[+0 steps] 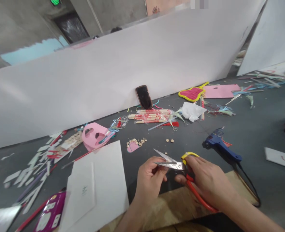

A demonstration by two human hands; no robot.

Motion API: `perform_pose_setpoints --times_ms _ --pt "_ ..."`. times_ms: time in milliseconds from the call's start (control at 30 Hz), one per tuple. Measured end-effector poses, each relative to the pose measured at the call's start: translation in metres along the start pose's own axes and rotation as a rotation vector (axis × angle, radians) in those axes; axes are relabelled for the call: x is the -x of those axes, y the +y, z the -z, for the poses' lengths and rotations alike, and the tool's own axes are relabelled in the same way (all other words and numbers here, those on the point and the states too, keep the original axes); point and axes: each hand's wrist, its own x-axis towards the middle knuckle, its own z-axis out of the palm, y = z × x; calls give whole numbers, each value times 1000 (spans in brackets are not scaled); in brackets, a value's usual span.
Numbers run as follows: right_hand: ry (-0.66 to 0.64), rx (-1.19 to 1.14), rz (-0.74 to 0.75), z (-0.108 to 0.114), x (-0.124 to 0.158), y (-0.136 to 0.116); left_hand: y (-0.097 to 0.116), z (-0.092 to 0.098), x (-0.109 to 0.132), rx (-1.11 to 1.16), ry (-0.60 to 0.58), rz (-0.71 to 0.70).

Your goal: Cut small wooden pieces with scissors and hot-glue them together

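My right hand (209, 180) is closed round the yellow and red handles of a pair of scissors (173, 162), whose steel blades stand apart and point left. My left hand (149, 179) is pinched just under the blades, with fingertips touching the lower blade; whatever it may hold is too small to see. Both hands hover over a brown cardboard sheet (178, 203) at the near edge of the dark table (253, 135).
White paper sheets (101, 183) lie left of the hands, a pink cut-out (94, 135) and paper strips beyond. A blue glue gun (220, 145) with its cable lies right. A phone (143, 96) leans on the white partition, with a stick packet (154, 116) in front.
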Motion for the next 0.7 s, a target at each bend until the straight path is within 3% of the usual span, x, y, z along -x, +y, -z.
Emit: perform_pose_setpoints --times_ms 267,467,700 --pt "-42 -75 10 -1 3 -2 -8 4 -1 92 -100 92" --pt "-51 -18 30 0 4 -2 -1 3 0 9 -43 11" --pt "-39 16 80 0 3 1 5 5 1 -14 -107 79"
